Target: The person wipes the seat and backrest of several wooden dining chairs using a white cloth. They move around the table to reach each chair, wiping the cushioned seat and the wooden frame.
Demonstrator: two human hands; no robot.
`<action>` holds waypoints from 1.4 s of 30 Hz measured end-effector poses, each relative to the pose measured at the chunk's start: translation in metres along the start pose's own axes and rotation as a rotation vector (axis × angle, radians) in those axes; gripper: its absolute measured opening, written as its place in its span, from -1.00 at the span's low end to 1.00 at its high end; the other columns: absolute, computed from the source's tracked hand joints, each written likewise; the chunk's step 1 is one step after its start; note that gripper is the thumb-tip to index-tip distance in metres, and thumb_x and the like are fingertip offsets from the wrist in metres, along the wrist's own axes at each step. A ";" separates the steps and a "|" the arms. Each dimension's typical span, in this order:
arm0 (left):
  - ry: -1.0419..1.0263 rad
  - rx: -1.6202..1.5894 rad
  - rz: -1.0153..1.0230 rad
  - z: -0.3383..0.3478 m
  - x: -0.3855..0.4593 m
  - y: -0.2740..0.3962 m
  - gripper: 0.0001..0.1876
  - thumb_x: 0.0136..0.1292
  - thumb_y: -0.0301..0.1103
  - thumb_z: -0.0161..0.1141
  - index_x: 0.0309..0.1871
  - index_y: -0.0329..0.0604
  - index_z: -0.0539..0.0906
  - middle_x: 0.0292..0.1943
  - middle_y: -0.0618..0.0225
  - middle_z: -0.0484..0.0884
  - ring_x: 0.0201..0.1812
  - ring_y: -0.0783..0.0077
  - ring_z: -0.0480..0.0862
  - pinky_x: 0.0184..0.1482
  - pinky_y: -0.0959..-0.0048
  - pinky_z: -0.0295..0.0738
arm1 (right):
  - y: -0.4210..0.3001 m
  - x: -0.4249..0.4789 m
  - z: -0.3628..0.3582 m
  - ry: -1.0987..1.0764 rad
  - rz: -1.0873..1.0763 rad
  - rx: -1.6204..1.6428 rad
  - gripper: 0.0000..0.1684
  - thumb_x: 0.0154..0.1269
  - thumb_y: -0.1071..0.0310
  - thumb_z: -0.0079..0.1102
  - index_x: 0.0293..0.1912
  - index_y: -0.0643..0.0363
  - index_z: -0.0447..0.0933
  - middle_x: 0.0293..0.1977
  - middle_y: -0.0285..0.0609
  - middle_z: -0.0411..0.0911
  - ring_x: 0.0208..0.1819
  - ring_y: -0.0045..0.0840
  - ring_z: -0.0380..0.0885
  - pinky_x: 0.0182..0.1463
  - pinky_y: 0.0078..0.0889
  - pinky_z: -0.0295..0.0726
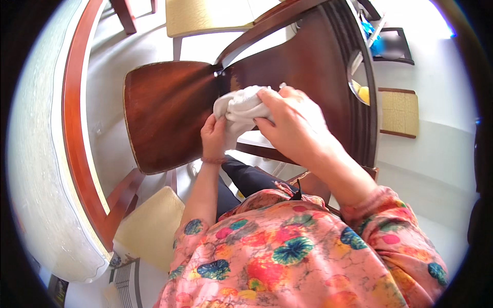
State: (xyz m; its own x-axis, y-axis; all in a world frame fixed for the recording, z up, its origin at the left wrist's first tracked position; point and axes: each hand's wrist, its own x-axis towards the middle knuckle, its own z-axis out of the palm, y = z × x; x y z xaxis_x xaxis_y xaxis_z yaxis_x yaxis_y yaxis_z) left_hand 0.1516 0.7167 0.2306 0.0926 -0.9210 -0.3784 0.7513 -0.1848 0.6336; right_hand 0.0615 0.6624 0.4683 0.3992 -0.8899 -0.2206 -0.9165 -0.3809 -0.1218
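A bunched white cloth (242, 106) is held between my two hands, above a dark brown wooden chair. My left hand (214, 134) grips the cloth's lower left part, with a beaded bracelet at its wrist. From the right, my right hand (294, 121) holds the cloth's upper right side between thumb and fingers. Beneath and left of the cloth lies the chair's wooden seat (169, 115); its curved backrest (316, 57) extends to the right, partly hidden by my right hand. A worn patch shows where seat and backrest meet.
A table with a reddish wooden edge (73, 115) and a pale cover curves along the left. Cushioned chairs stand at the top (204, 17) and lower left (154, 227). To the right is a stool with a beige seat (399, 112). The chair's wooden armrest (262, 29) arches above the hands.
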 end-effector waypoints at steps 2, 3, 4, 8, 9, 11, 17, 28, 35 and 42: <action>-0.035 0.070 0.231 0.044 0.009 0.000 -0.74 0.39 -0.42 0.02 0.06 -0.33 0.56 0.00 0.26 0.59 -0.10 0.52 0.59 -0.03 0.60 0.47 | 0.001 -0.022 -0.046 0.138 -0.053 0.019 -0.55 0.00 0.39 0.30 -0.03 0.19 0.51 -0.29 0.01 0.51 -0.24 -0.10 0.54 -0.15 -0.22 0.52; -0.100 0.111 0.408 0.066 0.012 0.001 -0.75 0.38 -0.41 0.08 0.04 -0.32 0.58 0.15 0.26 0.50 -0.06 0.59 0.56 -0.05 0.64 0.46 | 0.008 -0.037 -0.069 0.186 -0.018 0.028 -0.52 -0.05 0.48 0.32 -0.03 0.17 0.52 -0.26 -0.01 0.52 -0.22 -0.12 0.54 -0.13 -0.24 0.54; -0.134 0.159 0.389 0.086 0.009 0.008 -0.75 0.36 -0.40 0.10 0.03 -0.32 0.60 0.22 0.22 0.44 0.01 0.52 0.54 0.01 0.58 0.45 | 0.019 -0.050 -0.083 0.269 -0.005 -0.002 -0.49 -0.07 0.53 0.32 -0.02 0.15 0.53 -0.24 -0.02 0.52 -0.20 -0.17 0.55 -0.11 -0.29 0.54; -0.322 0.658 0.750 0.144 0.003 0.018 -0.72 0.25 -0.38 0.20 0.01 -0.21 0.64 0.37 0.00 0.23 0.34 0.01 0.25 0.32 0.21 0.15 | 0.079 -0.092 -0.108 0.532 0.107 0.102 -0.50 0.02 0.54 0.25 0.03 0.19 0.49 -0.17 -0.01 0.54 -0.15 -0.27 0.56 -0.06 -0.35 0.53; -0.443 0.538 0.677 0.157 -0.003 0.011 -0.70 0.27 -0.33 0.17 0.05 -0.13 0.64 0.42 0.02 0.16 0.40 -0.03 0.15 0.37 0.13 0.02 | 0.093 -0.102 -0.105 0.566 0.180 0.153 -0.49 0.04 0.54 0.23 0.06 0.23 0.47 -0.13 0.00 0.53 -0.10 -0.30 0.55 0.00 -0.37 0.51; -0.555 0.683 0.690 0.175 -0.009 -0.012 -0.67 0.29 -0.27 0.13 0.09 -0.10 0.62 0.44 0.04 0.10 0.44 -0.07 0.02 0.40 0.08 -0.13 | 0.116 -0.111 -0.085 0.552 0.202 0.217 -0.47 0.11 0.50 0.20 0.12 0.34 0.39 -0.03 0.02 0.47 0.02 -0.32 0.48 0.12 -0.37 0.43; -0.579 0.669 0.815 0.213 0.005 0.011 -0.70 0.21 -0.35 0.13 -0.01 -0.21 0.64 0.40 0.03 0.16 0.42 -0.16 0.01 0.41 0.02 -0.15 | 0.115 -0.104 -0.049 0.514 0.428 0.848 -0.25 0.23 0.41 0.14 0.32 0.44 0.07 0.07 0.05 0.39 0.12 -0.36 0.38 0.20 -0.34 0.37; -0.629 1.157 1.052 0.244 0.019 0.049 -0.77 0.07 -0.40 0.15 -0.20 -0.24 0.67 0.10 0.25 0.52 0.04 0.04 0.41 0.06 0.17 0.30 | 0.127 -0.098 -0.040 0.530 0.292 0.507 -0.24 0.17 0.40 0.18 0.29 0.44 0.10 0.12 0.21 0.31 0.15 -0.07 0.37 0.23 -0.15 0.32; -0.777 0.826 0.828 0.230 0.010 0.045 -0.74 0.12 -0.49 0.08 -0.12 -0.18 0.66 0.08 0.24 0.56 -0.14 0.19 0.43 0.03 0.31 0.29 | 0.126 -0.099 -0.039 0.531 0.312 0.774 -0.24 0.22 0.39 0.15 0.32 0.43 0.06 0.17 0.19 0.29 0.23 -0.18 0.33 0.27 -0.23 0.30; -0.757 1.174 1.142 0.236 0.039 0.054 -0.72 0.09 -0.34 0.13 -0.11 -0.14 0.66 0.14 0.36 0.51 -0.14 0.14 0.46 -0.01 0.24 0.37 | 0.123 -0.097 -0.046 0.499 0.200 0.383 -0.15 0.13 0.40 0.21 0.33 0.42 0.02 0.14 0.26 0.28 0.17 -0.03 0.36 0.24 -0.15 0.35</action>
State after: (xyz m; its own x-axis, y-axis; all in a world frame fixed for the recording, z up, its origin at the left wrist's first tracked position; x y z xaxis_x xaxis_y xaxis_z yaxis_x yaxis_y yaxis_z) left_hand 0.0417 0.5899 0.4100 -0.3612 -0.6322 0.6854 -0.2988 0.7748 0.5572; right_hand -0.0906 0.6900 0.5194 0.0787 -0.9787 0.1895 -0.8617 -0.1624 -0.4807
